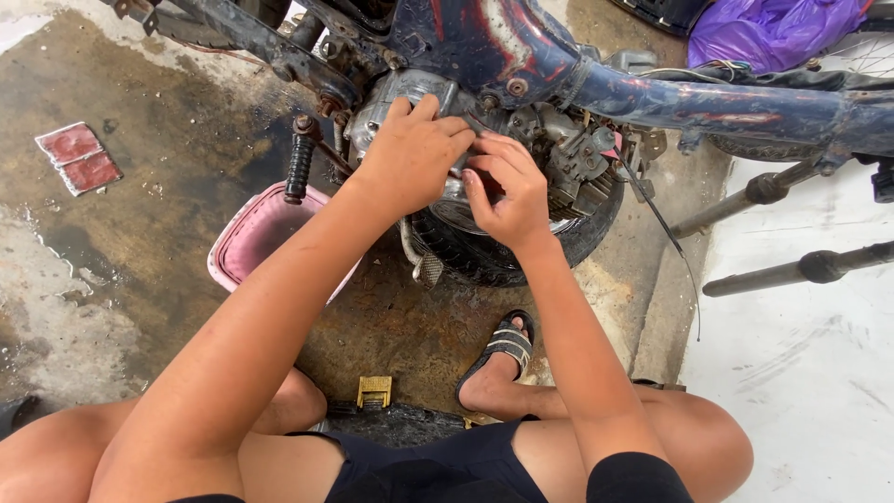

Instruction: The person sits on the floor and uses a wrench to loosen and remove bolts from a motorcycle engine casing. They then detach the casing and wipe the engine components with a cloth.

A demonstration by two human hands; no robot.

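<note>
A stripped motorbike with a worn blue and red frame (652, 93) lies across the top of the view. Its grey engine (559, 154) rests on a black tyre (503, 261). My left hand (414, 154) lies flat on the engine's side cover, fingers curled over its top edge. Beside it, my right hand (507, 191) pinches something small and dark against the cover; what it holds I cannot tell. A black footpeg (299, 166) sticks out left of the engine.
A pink plastic tub (247, 237) stands under the footpeg on the oil-stained wet concrete. A red tile (78, 156) lies far left. Two fork tubes (792, 270) stretch over the white floor at right. A purple bag (773, 33) sits top right. My sandalled foot (503, 349) is below the tyre.
</note>
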